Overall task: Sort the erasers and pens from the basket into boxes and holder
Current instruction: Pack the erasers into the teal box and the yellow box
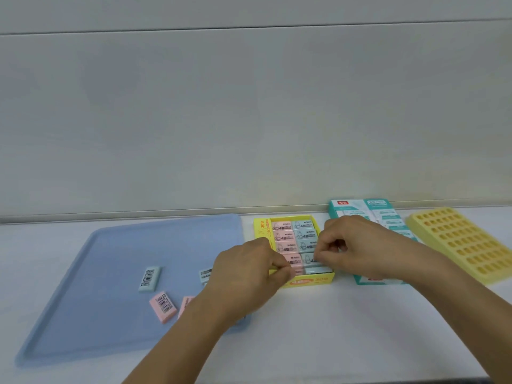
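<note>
Nearest me, loose erasers lie on the blue tray. My left hand pinches a pink eraser in the yellow box; my right hand pinches a blue eraser beside it

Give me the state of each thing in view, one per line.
yellow box: open, pink and blue erasers in two rows.
left hand: pinching a pink eraser at the box.
right hand: pinching a blue eraser in the box.
blue tray: flat, loose erasers on it.
teal box: partly hidden, contents unclear.
yellow holder: holes empty.
</note>
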